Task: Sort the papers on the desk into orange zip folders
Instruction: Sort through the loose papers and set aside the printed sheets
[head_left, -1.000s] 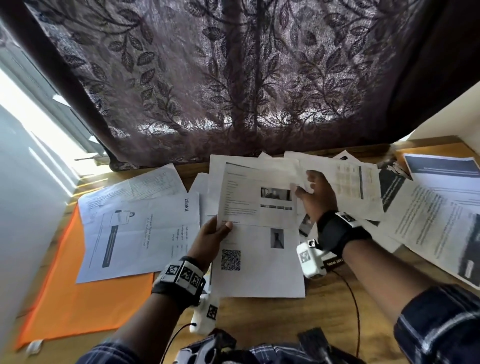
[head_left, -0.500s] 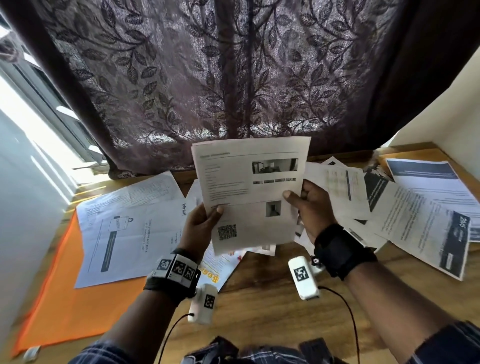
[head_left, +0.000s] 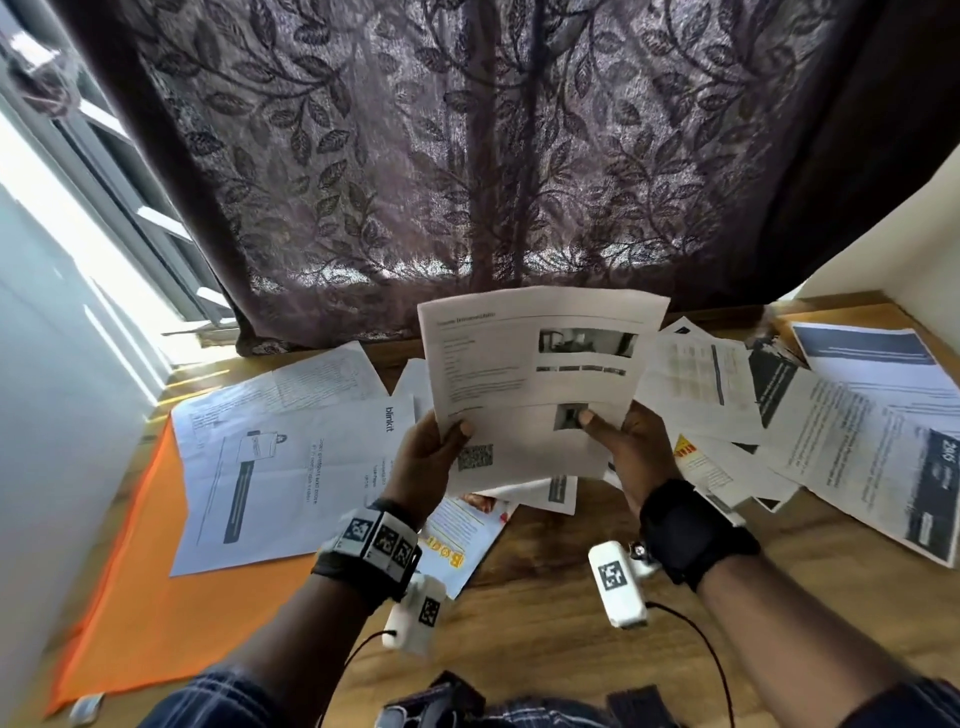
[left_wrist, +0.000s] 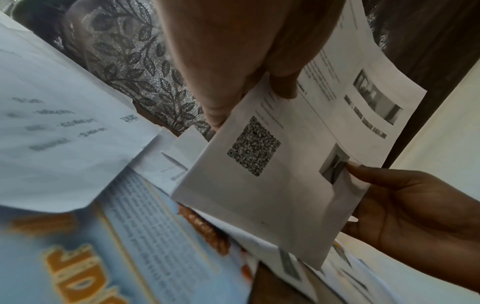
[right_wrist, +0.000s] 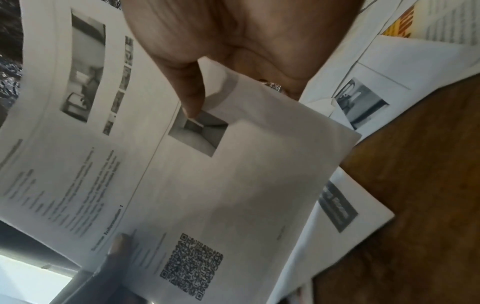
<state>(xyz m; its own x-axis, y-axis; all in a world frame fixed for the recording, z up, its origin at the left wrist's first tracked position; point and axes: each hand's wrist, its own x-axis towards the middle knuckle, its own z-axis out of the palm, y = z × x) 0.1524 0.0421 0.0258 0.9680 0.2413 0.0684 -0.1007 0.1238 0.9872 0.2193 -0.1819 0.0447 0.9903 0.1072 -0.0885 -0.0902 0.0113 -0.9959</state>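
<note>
Above the wooden bench, 2 hands, left hand and right hand, pinch 1 white printed sheet between thumb and fingers; 1 orange zip folder lies left.

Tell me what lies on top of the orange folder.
One large white sheet with a drawn diagram and the word blinkit covers the far part of the orange folder. The folder's near part is bare. Anything between sheet and folder is hidden.

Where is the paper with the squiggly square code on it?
In the head view the paper with the code is up off the desk at centre, pinched between the left hand and right hand, above the scattered papers.
</note>
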